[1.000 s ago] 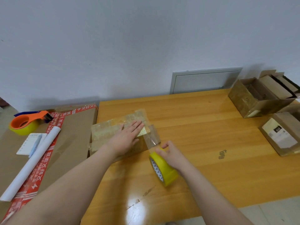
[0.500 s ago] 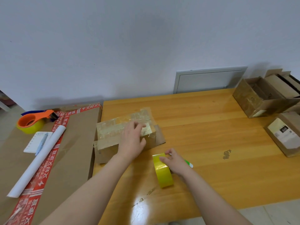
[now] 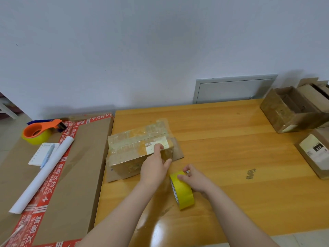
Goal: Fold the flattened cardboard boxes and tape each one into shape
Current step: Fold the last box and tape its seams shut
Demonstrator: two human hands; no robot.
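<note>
While the left hand (image 3: 154, 169) lies against the near side of the taped box (image 3: 132, 146), forefinger straight and pressing the white label on top, the right hand (image 3: 195, 179) pinches the yellow tape roll (image 3: 184, 194), fingers curled on its rim; roll stands on edge just near-right of the box, not touching it; box sits closed on the table (image 3: 222, 157); orange tape dispenser (image 3: 40, 131) and paper roll (image 3: 43, 174) well left of the box; open boxes (image 3: 292, 111) well right.
</note>
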